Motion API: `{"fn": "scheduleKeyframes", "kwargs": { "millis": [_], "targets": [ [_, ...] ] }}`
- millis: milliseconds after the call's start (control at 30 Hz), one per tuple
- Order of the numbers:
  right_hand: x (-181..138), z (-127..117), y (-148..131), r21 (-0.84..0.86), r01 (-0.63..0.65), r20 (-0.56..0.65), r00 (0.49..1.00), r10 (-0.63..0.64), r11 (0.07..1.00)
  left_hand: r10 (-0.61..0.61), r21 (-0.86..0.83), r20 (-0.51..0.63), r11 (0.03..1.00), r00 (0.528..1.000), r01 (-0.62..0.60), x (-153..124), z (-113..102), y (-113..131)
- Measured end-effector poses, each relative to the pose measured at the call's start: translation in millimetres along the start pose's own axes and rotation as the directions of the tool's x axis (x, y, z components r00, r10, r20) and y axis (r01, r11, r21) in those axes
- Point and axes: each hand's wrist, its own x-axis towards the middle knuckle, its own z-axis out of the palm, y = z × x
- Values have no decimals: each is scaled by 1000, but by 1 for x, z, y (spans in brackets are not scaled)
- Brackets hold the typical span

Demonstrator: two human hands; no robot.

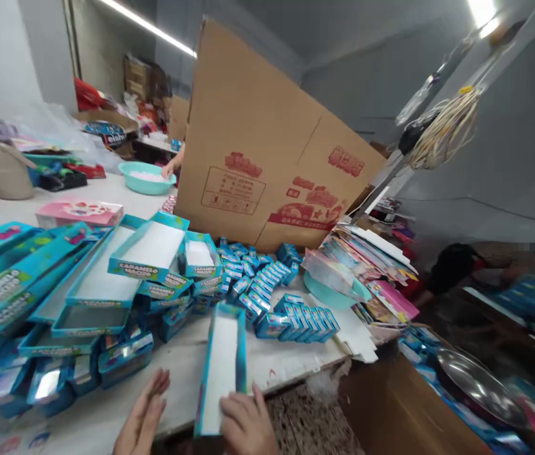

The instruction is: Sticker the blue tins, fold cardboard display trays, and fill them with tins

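Observation:
A long blue open-topped cardboard box point(222, 366) with a white inside lies at the table's near edge, pointing away from me. My right hand point(248, 420) grips its near right end, fingers over the side wall and the thumb up along the outside. My left hand point(144, 414) is to the left of that box, apart from it, open with its fingers stretched out and nothing in it. Beyond the box stand rows of small blue boxes point(267, 284). Piled at left are more blue open boxes point(148, 249) marked "CARAMELO MACIZO".
A big brown carton point(267, 145) stands tilted behind the small boxes. Right of them are a teal basin point(333, 287) and stacked papers point(371, 253). Another person's hand point(172, 165) touches a second teal basin point(146, 180). A metal bowl point(478, 382) lies at lower right.

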Motion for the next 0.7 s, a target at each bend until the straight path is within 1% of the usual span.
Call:
{"fn": "scheduleKeyframes", "kwargs": {
  "millis": [33,100,167,200,233,300,367,400,467,533,600,667,700],
  "targets": [
    [-13,11,5,-31,20,83,996,-18,999,26,26,23,999,999,-26,7,8,-3],
    [-19,25,12,-54,87,261,963,-70,995,55,76,83,995,995,-61,23,25,-13],
    [-7,23,17,-31,121,389,916,-100,992,92,132,131,985,987,-110,38,39,-27],
    [2,16,19,-6,116,426,899,-103,993,117,171,146,975,982,-142,44,44,-35],
    [10,8,21,25,97,434,895,-98,995,145,216,155,960,977,-177,49,48,-42],
    [23,-12,26,96,33,375,925,-67,995,195,301,145,925,970,-231,55,53,-53],
    [32,-30,37,128,-60,247,969,27,990,223,345,107,906,969,-246,55,57,-59],
    [39,-36,46,125,-103,173,982,80,987,230,353,85,903,969,-246,54,58,-59],
    [58,-43,66,84,-152,44,988,149,985,239,352,35,906,970,-235,51,63,-57],
    [86,-40,87,-13,-173,-45,984,172,985,225,324,6,921,974,-215,48,66,-52],
    [119,-30,104,-151,-225,-62,974,217,963,179,278,3,945,984,-173,43,66,-48],
    [147,-20,115,-280,-315,-14,946,325,907,155,264,0,953,988,-150,36,65,-43],
    [157,-16,118,-334,-352,26,924,381,875,171,281,-6,946,985,-163,31,63,-39]
  ]
}}
